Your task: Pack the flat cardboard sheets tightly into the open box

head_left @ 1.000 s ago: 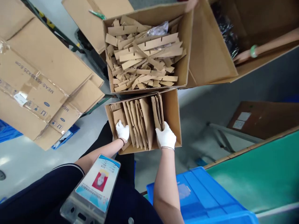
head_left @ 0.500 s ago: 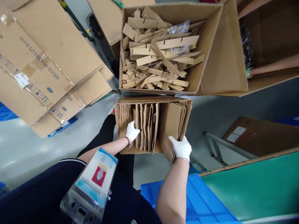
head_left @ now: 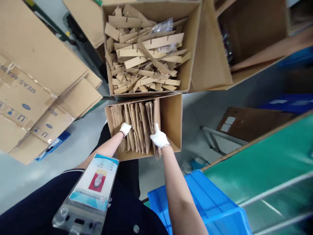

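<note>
**Cardboard sheets (head_left: 139, 130) stacked on edge in an open box (head_left: 171, 120)**

By the right hand (head_left: 159, 138), a cardboard bundle (head_left: 156, 114) is gripped inside the box; the left hand (head_left: 125, 129) is laid against the leftmost sheets, its pinch impossible to tell. Beyond both hands, a larger box (head_left: 193, 45) is filled with strips (head_left: 149, 58). Left of the hands, flattened cartons (head_left: 44, 68) are seen above glossy grey floor (head_left: 79, 138). Under the right forearm, a blue crate (head_left: 212, 199) is placed near a green surface (head_left: 259, 163).

Open carton (head_left: 172, 114) (cardboard sheets (head_left: 139, 127) inside)
</note>
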The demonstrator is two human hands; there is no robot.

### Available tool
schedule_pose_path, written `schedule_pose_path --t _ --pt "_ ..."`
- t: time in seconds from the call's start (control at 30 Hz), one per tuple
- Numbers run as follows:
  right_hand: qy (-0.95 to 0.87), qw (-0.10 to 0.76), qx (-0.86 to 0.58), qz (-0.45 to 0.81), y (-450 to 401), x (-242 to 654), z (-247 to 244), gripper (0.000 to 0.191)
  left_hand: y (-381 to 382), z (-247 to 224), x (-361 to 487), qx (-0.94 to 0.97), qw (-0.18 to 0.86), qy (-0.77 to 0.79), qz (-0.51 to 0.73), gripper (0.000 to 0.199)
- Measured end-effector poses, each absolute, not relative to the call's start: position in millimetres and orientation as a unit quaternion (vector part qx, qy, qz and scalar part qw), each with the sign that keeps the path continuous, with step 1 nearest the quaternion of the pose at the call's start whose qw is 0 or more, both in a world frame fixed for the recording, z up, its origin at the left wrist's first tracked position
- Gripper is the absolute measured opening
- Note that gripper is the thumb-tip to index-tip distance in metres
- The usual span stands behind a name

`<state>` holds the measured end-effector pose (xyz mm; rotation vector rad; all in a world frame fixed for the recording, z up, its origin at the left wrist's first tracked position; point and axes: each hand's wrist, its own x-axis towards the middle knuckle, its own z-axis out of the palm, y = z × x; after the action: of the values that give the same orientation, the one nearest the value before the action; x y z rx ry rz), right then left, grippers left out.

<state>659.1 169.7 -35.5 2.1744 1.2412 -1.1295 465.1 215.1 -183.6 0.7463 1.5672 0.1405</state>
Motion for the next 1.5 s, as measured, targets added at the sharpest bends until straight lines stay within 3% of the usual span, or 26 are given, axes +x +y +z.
schedule_pose_path --t 0.27,0.33,0.43,0.5,0.57,0.7,0.87,1.03,1.2,1.33,1.4,1.5 --pt "0.495 0.124 0.733 -0.451 150 658 4 0.081 186 -97 410 0.383 0.573 0.724 0.034 0.022" --pt "0.455 0.086 0.765 -0.448 156 680 -14 0.078 181 -93 423 0.371 0.539 0.755 0.044 0.033" --pt "0.352 0.052 0.876 -0.326 170 702 -59 0.074 186 -110 459 0.376 0.473 0.791 0.099 0.065" --pt "0.333 0.019 0.909 -0.249 171 704 -83 0.080 190 -128 477 0.405 0.450 0.783 0.141 0.085" --pt "0.360 -0.017 0.904 -0.229 165 698 -93 0.087 192 -142 479 0.429 0.444 0.769 0.168 0.091" --pt "0.371 -0.059 0.915 -0.149 151 662 -79 0.074 187 -150 447 0.409 0.475 0.761 0.168 0.087" --pt "0.477 0.034 0.873 -0.095 159 585 -74 0.087 176 -141 452 0.411 0.489 0.739 0.216 0.068" --pt "0.499 0.069 0.861 -0.074 170 594 -94 0.076 179 -136 514 0.469 0.471 0.722 0.191 0.072" --pt "0.469 0.032 0.881 -0.058 166 603 -84 0.076 204 -111 529 0.440 0.606 0.654 0.110 0.075" --pt "0.549 0.054 0.829 -0.090 159 574 -77 0.061 219 -89 475 0.437 0.710 0.543 0.103 0.061" --pt "0.596 0.070 0.794 -0.101 161 578 -78 0.059 209 -80 431 0.489 0.680 0.531 0.130 0.055" --pt "0.607 0.081 0.786 -0.088 168 603 -82 0.068 177 -72 376 0.481 0.518 0.685 0.176 0.064"
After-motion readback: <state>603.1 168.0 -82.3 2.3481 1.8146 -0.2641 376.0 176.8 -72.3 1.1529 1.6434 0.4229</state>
